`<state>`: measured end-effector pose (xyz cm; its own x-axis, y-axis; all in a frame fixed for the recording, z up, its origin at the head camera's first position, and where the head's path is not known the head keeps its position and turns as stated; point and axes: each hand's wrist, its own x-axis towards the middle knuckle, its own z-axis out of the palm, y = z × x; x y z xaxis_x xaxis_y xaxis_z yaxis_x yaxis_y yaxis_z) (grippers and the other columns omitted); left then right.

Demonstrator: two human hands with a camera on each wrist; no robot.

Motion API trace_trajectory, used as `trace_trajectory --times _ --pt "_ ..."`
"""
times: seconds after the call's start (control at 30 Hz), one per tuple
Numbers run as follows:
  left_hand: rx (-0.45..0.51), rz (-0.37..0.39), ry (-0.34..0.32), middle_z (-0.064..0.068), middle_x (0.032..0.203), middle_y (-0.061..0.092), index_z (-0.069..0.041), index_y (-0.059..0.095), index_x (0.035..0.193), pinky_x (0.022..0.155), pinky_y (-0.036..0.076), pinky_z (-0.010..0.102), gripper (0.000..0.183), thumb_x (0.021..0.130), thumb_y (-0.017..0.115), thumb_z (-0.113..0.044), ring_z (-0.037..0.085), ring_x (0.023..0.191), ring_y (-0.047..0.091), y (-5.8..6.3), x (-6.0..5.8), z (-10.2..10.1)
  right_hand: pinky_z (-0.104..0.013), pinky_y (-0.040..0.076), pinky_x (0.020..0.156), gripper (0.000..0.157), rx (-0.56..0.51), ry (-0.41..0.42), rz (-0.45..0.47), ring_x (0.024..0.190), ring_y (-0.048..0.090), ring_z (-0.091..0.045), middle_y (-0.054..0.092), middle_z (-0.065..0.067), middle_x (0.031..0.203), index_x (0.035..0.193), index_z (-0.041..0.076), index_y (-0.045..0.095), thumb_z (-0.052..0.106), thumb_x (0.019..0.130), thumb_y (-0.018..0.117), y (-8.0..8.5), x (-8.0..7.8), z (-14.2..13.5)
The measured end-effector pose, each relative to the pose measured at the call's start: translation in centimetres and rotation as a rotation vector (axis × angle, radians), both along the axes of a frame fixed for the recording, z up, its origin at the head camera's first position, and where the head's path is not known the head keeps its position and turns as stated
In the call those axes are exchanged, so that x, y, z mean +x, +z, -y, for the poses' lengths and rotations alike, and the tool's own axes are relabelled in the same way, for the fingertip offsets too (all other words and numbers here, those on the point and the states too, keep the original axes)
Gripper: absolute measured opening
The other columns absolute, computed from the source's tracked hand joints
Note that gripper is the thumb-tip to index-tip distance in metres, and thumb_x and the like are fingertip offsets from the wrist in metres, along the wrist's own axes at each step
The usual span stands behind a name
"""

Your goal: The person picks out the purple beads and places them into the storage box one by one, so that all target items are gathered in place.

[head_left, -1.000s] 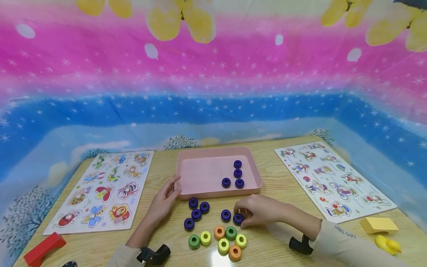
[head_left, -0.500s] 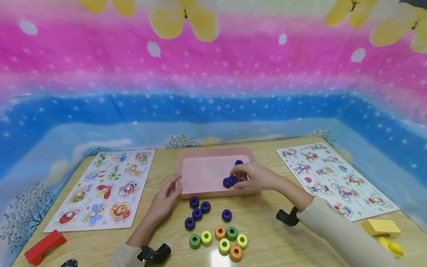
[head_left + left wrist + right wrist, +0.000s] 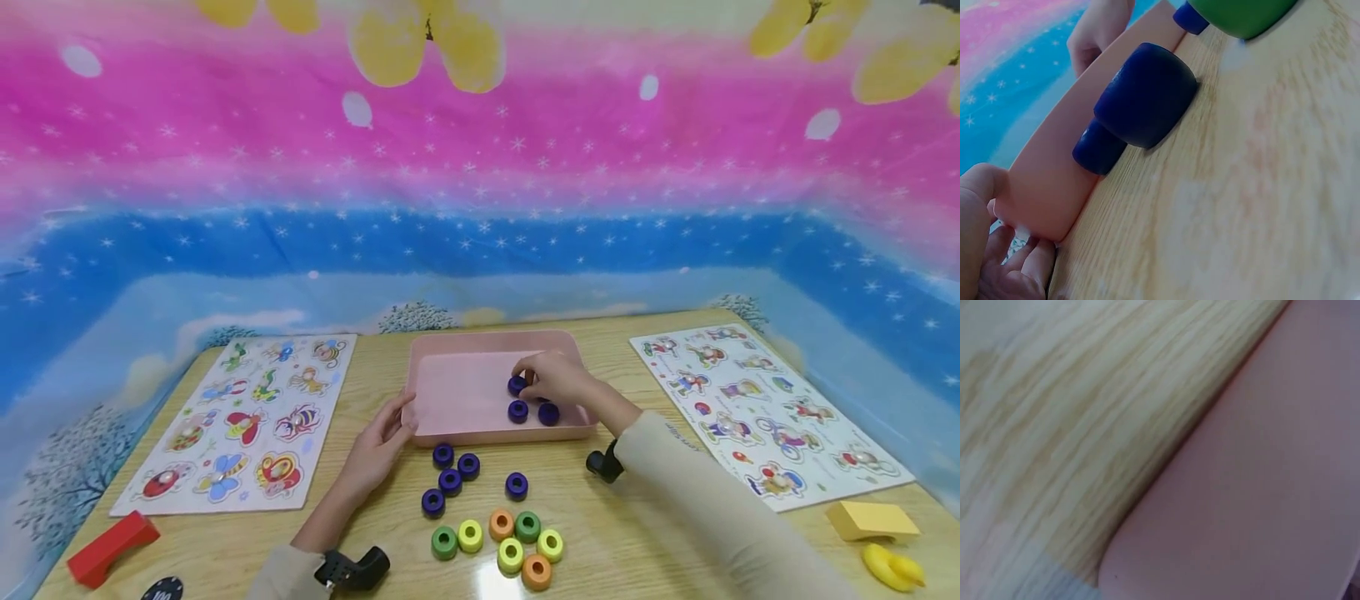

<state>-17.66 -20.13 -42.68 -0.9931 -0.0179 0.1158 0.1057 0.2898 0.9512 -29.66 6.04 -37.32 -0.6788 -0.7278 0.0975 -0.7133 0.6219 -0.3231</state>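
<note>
My left hand [image 3: 375, 446] grips the left side of the pink tray [image 3: 435, 437]. In the left wrist view its thumb is at the rim and its fingers curl under the corner. Over the tray's right half, my right hand [image 3: 557, 377] pinches a dark purple ring-shaped bead [image 3: 516, 386] between thumb and fingers. Just in front of it, two more purple beads [image 3: 517, 411] lie on the tray floor; the hand covers the area behind. Nearer me on the table are a cluster of purple beads [image 3: 450, 481] and a single purple bead [image 3: 516, 487].
Several green, yellow and orange beads [image 3: 511, 556] lie at the front. Picture puzzle boards stand left [image 3: 247, 425] and right [image 3: 750, 408]. A red block [image 3: 112, 550] and black chip [image 3: 162, 589] lie front left, a yellow block [image 3: 872, 521] and toy duck [image 3: 892, 568] front right.
My right hand picked a purple bead off the table, carried it into the tray and moved it farther back there. The left hand stays at the tray's side.
</note>
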Motion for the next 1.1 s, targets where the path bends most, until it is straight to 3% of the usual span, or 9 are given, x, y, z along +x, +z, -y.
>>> trace_trajectory --times 0.1,0.27,0.43,0.6,0.8,0.93,1.1 --pt "-0.019 0.008 0.009 0.003 0.135 0.024 -0.019 0.040 0.125 0.094 0.027 0.026 0.041 0.086 0.049 -0.022 0.016 0.117 0.030 0.1 0.0 -0.2 -0.020 0.044 0.058 0.028 0.022 0.019 0.032 0.065 0.051 -0.008 0.057 0.000 0.075 0.100 0.005 0.059 0.013 0.074 0.065 0.0 0.0 -0.1" --pt "-0.030 0.018 0.005 0.001 0.135 0.025 -0.020 0.039 0.126 0.094 0.027 0.026 0.041 0.086 0.049 -0.023 0.015 0.117 0.031 0.1 -0.1 -0.2 -0.020 0.044 0.059 0.035 0.013 0.010 0.011 0.065 0.052 -0.008 0.057 0.000 0.075 0.105 0.004 0.055 0.012 0.072 0.066 -0.3 0.0 -0.5" --pt "-0.022 0.014 0.013 0.005 0.134 0.027 -0.018 0.041 0.125 0.094 0.029 0.028 0.041 0.085 0.050 -0.022 0.018 0.116 0.032 0.1 -0.1 -0.2 -0.021 0.042 0.055 0.034 -0.056 0.015 0.003 0.061 0.048 -0.007 0.056 0.000 0.075 0.105 0.003 0.055 0.012 0.073 0.065 0.5 0.6 -1.3" --pt "-0.032 0.014 0.020 0.005 0.133 0.029 -0.018 0.041 0.125 0.094 0.029 0.029 0.041 0.085 0.050 -0.021 0.017 0.116 0.033 0.1 0.0 -0.1 -0.020 0.042 0.053 0.028 -0.133 0.088 0.026 0.059 0.046 -0.007 0.052 0.005 0.072 0.100 0.003 0.057 0.012 0.075 0.063 1.7 2.5 -2.1" --pt "-0.035 0.015 0.016 0.005 0.133 0.029 -0.019 0.040 0.125 0.094 0.028 0.030 0.040 0.086 0.049 -0.021 0.018 0.116 0.033 0.0 0.1 -0.1 -0.018 0.043 0.051 0.022 -0.123 0.170 0.096 0.057 0.047 -0.004 0.050 0.012 0.067 0.095 0.009 0.059 0.018 0.075 0.064 2.3 5.7 -2.6" --pt "-0.023 0.007 0.018 0.003 0.133 0.029 -0.019 0.041 0.125 0.094 0.028 0.029 0.041 0.085 0.050 -0.021 0.017 0.116 0.033 0.0 0.0 0.0 -0.017 0.043 0.053 0.023 -0.100 0.222 0.166 0.059 0.048 -0.002 0.052 0.012 0.069 0.094 0.010 0.059 0.018 0.073 0.066 2.0 7.5 -2.6" --pt "-0.010 -0.003 0.009 0.004 0.132 0.030 -0.017 0.041 0.125 0.093 0.029 0.027 0.041 0.085 0.050 -0.020 0.017 0.116 0.034 0.1 0.1 -0.1 -0.015 0.044 0.054 0.027 -0.064 0.270 0.282 0.060 0.049 -0.001 0.053 0.011 0.071 0.097 0.011 0.057 0.020 0.073 0.066 0.5 8.9 -2.4"
